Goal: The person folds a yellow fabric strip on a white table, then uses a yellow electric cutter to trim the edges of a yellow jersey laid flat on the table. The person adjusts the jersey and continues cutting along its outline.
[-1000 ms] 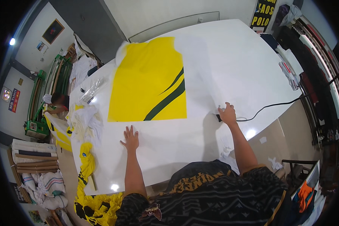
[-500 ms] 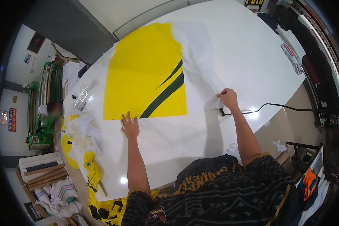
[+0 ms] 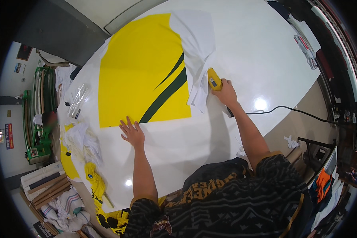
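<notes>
A yellow fabric panel [image 3: 139,71] with a curved dark green stripe [image 3: 166,93] lies flat on the white table. White cloth [image 3: 192,43] borders its right side, bunched and creased. My left hand [image 3: 132,133] rests with fingers spread, its fingertips at the panel's near edge. To the right of the cloth, my right hand [image 3: 226,95] is closed round a yellow corded handheld tool [image 3: 214,80]. The tool's front end touches or nearly touches the cloth; its working tip cannot be made out.
A black power cord [image 3: 293,108] runs off the table's right edge. Clear plastic wrap [image 3: 79,101] and crumpled white cloth [image 3: 82,139] lie at the left. Yellow and black fabric [image 3: 95,180] hangs near the front left edge. Papers [image 3: 305,49] sit at the far right.
My right hand has let go of the white cloth's edge and taken hold of the yellow tool. The cloth has shifted left into folds, baring the tool. My left hand's fingers have spread.
</notes>
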